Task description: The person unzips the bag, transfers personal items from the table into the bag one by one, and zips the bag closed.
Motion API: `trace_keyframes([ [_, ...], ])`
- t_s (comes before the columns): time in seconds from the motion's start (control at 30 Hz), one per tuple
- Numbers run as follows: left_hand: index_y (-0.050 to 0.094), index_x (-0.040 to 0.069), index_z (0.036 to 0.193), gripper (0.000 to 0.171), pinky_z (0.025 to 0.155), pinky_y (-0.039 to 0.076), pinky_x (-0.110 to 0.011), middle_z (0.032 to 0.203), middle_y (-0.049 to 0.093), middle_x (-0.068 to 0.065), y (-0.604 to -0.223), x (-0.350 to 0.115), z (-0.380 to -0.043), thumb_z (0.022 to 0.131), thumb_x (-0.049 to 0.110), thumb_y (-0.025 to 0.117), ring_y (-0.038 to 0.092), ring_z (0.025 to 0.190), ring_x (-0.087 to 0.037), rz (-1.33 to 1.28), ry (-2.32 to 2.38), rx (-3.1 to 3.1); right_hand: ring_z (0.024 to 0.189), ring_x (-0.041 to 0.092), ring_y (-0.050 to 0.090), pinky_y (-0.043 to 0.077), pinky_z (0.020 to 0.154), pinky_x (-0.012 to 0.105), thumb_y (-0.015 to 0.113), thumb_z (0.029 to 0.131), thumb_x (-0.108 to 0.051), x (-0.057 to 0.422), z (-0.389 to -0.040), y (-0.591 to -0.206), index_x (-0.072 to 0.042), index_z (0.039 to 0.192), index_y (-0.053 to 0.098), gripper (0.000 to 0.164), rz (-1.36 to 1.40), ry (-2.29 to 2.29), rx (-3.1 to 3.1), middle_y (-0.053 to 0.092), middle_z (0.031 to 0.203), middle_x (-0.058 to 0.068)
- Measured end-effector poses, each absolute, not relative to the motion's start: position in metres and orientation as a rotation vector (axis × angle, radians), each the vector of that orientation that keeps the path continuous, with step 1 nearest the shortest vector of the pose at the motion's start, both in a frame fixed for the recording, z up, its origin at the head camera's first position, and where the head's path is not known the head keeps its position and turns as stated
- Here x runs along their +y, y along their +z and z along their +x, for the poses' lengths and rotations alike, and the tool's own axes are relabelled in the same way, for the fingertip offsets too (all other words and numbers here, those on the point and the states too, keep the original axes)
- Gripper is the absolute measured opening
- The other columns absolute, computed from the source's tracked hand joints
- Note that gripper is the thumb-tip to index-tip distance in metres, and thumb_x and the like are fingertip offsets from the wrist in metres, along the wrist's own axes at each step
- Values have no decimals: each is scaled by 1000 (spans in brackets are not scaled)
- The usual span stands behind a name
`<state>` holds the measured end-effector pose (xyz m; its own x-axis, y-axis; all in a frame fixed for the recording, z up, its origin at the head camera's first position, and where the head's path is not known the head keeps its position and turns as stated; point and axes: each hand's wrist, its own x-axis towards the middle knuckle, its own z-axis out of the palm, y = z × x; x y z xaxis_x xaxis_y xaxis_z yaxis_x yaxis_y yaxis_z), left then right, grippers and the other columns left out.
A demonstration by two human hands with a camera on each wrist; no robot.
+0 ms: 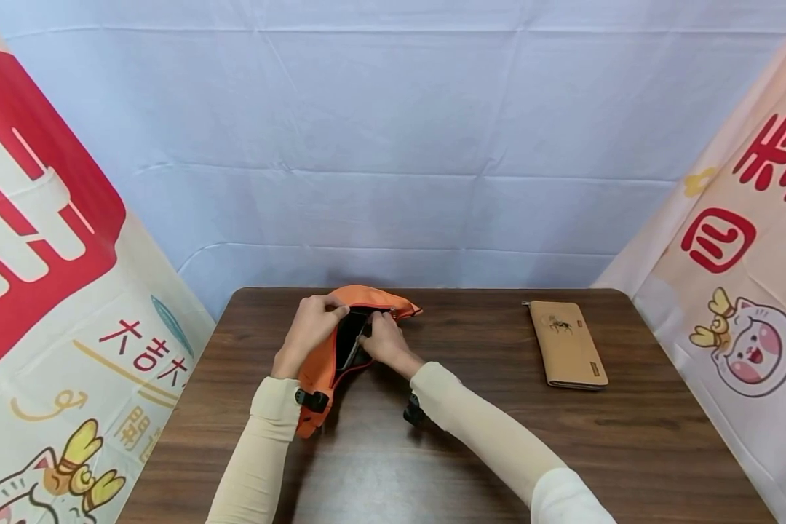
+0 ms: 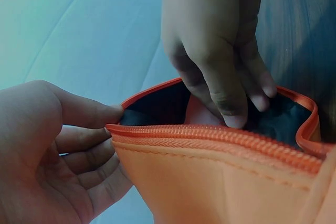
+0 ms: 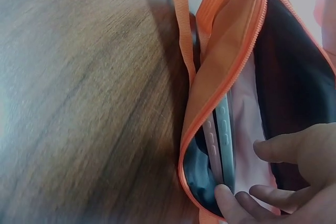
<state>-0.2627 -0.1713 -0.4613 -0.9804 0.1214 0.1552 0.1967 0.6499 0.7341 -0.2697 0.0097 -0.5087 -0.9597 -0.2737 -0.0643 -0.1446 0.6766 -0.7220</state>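
An orange waist bag lies on the table, its zipped mouth spread wide and its dark lining showing. My left hand pinches the zipper edge at one end of that mouth between thumb and fingers. Reaching down into the opening, my right hand has its thumb apart from its loosely bent fingers. Inside stand two phones side by side, a pinkish one and a grey-green one, with buttons along their edges. A right fingertip is right at their near end. Pale pink material shows beside the phones.
A tan long wallet with a horse print lies at the right of the dark wooden table. Orange straps trail from the bag. A pale cloth backdrop hangs behind the table, with printed cloths at both sides.
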Motion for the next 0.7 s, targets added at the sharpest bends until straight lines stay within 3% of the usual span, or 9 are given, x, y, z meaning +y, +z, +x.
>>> trace_keyframes([
  [0.3,80,6,118,27,68,45,-36,105,76,-11,-461,-172,-262,108,26,64,52,65,-22,-254,-1248,-2783,108,33,63,56,95,50,70,104,-19,18,-269,-506,4,138,59,42,-382,-1153,2738,58,133,21],
  [0.7,80,8,114,23,69,46,-35,107,76,-11,-458,-171,-260,107,24,65,54,69,-21,-247,-1240,-2780,107,35,66,53,102,56,71,104,-19,32,-264,-496,4,138,61,41,-441,-1200,2740,59,140,25],
])
